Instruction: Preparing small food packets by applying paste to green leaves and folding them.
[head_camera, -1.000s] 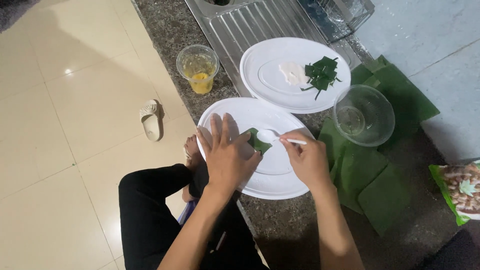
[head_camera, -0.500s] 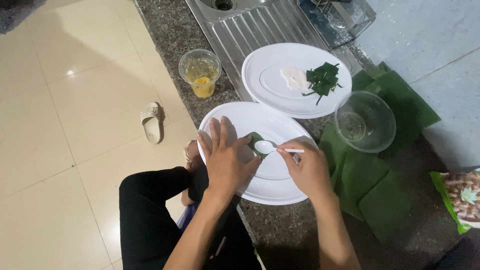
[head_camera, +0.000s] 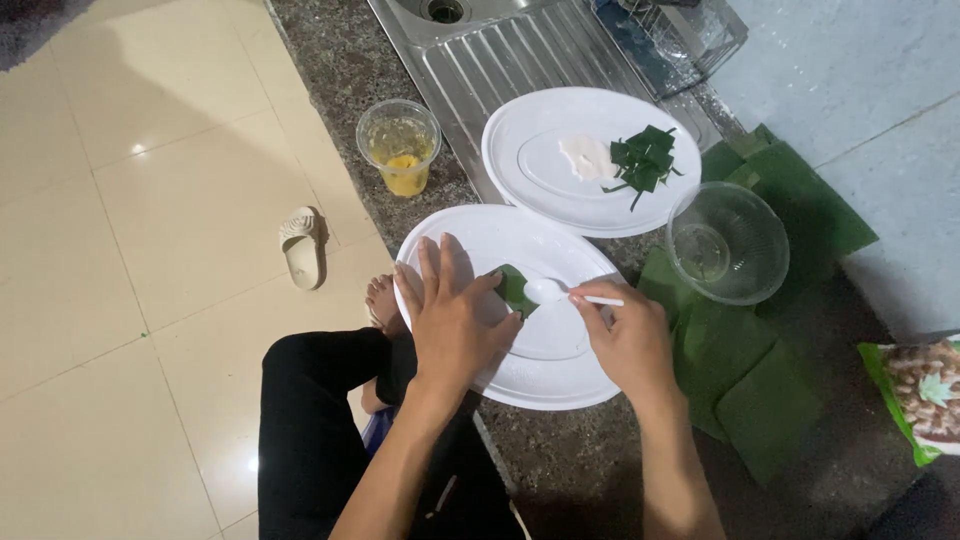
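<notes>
Two hands are busy over a big white plate (head_camera: 560, 375) on the dark stone worktop (head_camera: 340, 70). The left hand (head_camera: 455, 320) lies flat with its fingers spread out, and its fingertips press down on a small green leaf piece (head_camera: 515, 287) in the middle of the plate. The right hand (head_camera: 625, 335) is closed around the thin handle of a white plastic spoon (head_camera: 555, 291). The round end of the spoon sits right beside the leaf piece, and I cannot tell if it touches it.

Farther away is a second white plate (head_camera: 540, 190). It has a white lump (head_camera: 587, 157) on it and a little pile of cut green strips (head_camera: 645, 160) next to the lump. To the left of that plate stands a clear plastic cup (head_camera: 398, 145) with something yellow at the bottom. To the right is a clear bowl (head_camera: 727, 243), sitting on big green leaves (head_camera: 760, 400) that spread along the worktop. At the right edge lies a green packet (head_camera: 920, 395). At the far end is a metal sink (head_camera: 520, 50) with a ribbed part. On the tiled floor (head_camera: 130, 250) at the left lies one pale slipper (head_camera: 300, 245), near the person's bare foot (head_camera: 383, 298).
</notes>
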